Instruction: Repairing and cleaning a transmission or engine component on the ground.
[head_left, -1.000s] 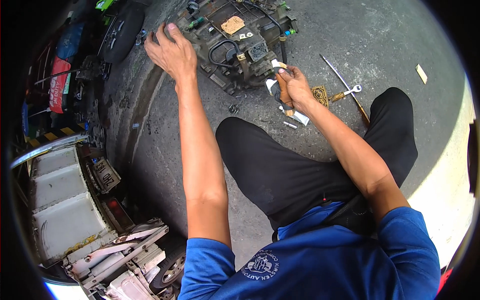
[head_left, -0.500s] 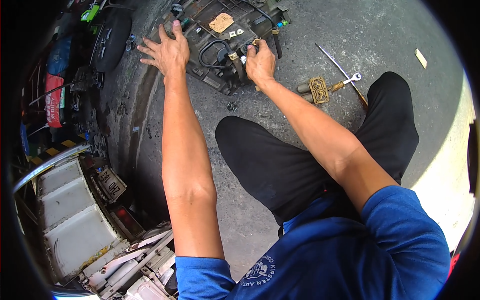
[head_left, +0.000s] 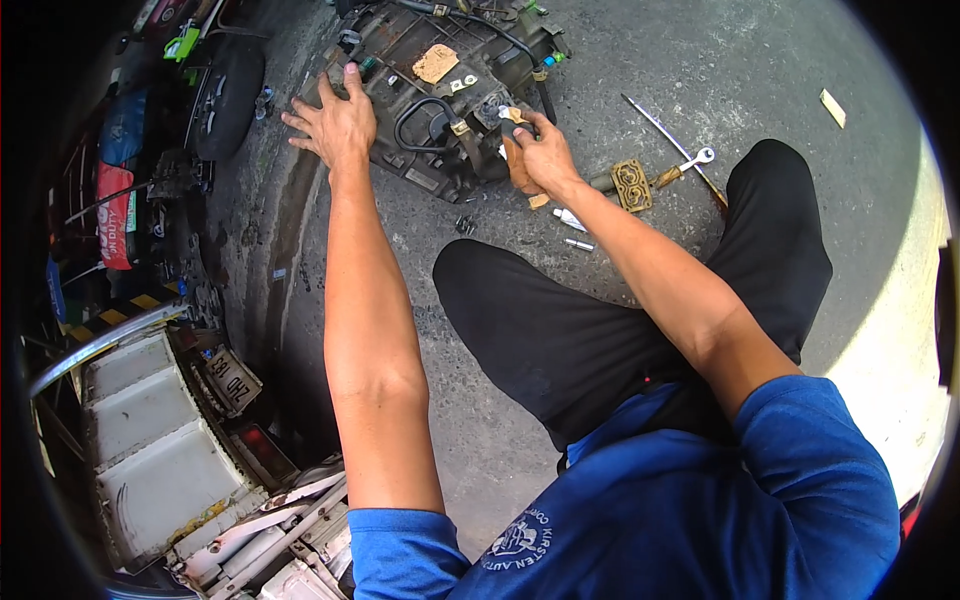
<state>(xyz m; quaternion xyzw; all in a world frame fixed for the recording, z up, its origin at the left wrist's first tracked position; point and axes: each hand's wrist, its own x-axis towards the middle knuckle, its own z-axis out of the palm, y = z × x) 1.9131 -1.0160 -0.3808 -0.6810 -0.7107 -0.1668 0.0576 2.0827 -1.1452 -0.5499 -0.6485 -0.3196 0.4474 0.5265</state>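
My left hand (head_left: 335, 120) has its fingers spread and rests at the left edge of a dirty metal gearbox-like housing (head_left: 420, 178). With my right hand (head_left: 545, 158) I grip a brown crumpled sheet (head_left: 520, 168), paper or cloth, at the housing's near right side. My fingers partly cover the sheet. A curved black hose (head_left: 402, 122) runs over the housing between my hands. On top of it lie a tan flat piece (head_left: 436, 64) and small pale metal tabs (head_left: 463, 83).
Right of my right hand, a brass-coloured block with cylinders (head_left: 632, 186) lies by a wrench (head_left: 690, 164) and a long thin rod (head_left: 655, 122). A white tube (head_left: 570, 222), a small metal pin (head_left: 579, 244) and dark bolts (head_left: 465, 224) lie nearer. A white vehicle part (head_left: 165, 470) stands left.
My right hand has moved right and slightly down, drawing back from the housing, and the brown sheet now shows in it. The tube and pin have come into sight. My left hand stays put.
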